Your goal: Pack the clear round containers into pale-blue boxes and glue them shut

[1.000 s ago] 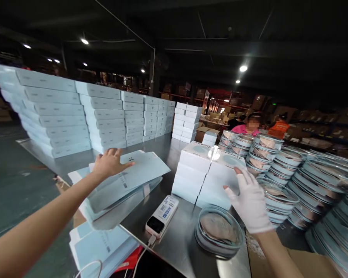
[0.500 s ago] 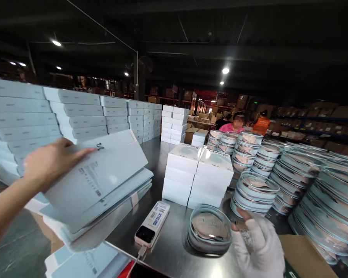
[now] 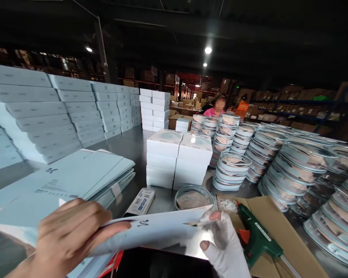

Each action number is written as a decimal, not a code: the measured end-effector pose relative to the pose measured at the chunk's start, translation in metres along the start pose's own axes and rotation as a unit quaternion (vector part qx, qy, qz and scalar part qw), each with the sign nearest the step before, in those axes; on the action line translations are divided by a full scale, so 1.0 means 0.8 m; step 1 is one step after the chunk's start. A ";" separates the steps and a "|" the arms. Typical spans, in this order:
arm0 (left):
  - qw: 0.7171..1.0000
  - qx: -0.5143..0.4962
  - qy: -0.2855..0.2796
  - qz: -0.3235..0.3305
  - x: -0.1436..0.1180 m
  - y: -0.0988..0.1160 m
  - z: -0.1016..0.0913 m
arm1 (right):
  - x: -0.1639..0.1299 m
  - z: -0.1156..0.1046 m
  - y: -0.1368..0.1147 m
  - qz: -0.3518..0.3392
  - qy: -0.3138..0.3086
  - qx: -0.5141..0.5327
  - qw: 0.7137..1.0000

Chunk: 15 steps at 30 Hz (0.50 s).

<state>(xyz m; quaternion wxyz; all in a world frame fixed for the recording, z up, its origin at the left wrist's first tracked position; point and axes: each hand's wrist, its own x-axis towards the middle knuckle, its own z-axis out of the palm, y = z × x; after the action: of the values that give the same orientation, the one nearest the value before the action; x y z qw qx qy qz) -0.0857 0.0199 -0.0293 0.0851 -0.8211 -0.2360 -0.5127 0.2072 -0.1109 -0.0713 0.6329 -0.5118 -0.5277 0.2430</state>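
Observation:
My bare left hand (image 3: 72,231) grips a flat, light blue folded carton (image 3: 159,229) by its left part, fingers over the top. The carton is tilted and slightly bowed in front of me. At its right end is my right hand (image 3: 226,239), in a white glove with bare fingertips. Thumb and forefinger there are apart; I cannot tell whether they touch the carton. Beyond the carton, an oval clear-lidded container (image 3: 193,199) is partly hidden. A pile of flat cartons (image 3: 75,170) lies to the left.
A green glue gun (image 3: 258,235) rests on cardboard (image 3: 290,235) at right. White boxes (image 3: 162,162) stand mid-table, with a power bank (image 3: 142,200) before them. Stacked containers (image 3: 232,170) fill the right side, stacked boxes (image 3: 40,112) the left. Two co-workers (image 3: 214,108) are farther back.
My left hand has brought one flat carton from the pile down and right, in front of me. My right hand has moved slightly left to its end. The view has turned right.

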 end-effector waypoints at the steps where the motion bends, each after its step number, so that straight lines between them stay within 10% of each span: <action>1: 1.000 -0.017 -0.006 -0.022 0.001 -0.001 0.004 | -0.004 -0.002 -0.001 0.051 -0.001 0.049 0.997; 4: 0.998 -0.021 -0.020 -0.062 0.002 -0.003 0.017 | -0.015 -0.011 -0.014 0.114 -0.053 0.017 0.992; 9: 0.984 -0.050 -0.171 0.025 -0.037 0.019 0.040 | -0.009 -0.037 -0.048 0.013 -0.222 -0.214 0.951; 15: 0.876 -0.338 -0.330 -0.097 -0.052 0.059 0.052 | -0.009 -0.051 -0.069 -0.039 -0.211 -0.283 0.935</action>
<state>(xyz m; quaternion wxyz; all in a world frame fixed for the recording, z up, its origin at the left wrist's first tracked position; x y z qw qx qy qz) -0.0453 -0.0179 -0.0804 -0.3307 -0.8944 -0.1407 -0.2662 0.2295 -0.1528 -0.0212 0.3449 -0.5857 -0.7157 0.1608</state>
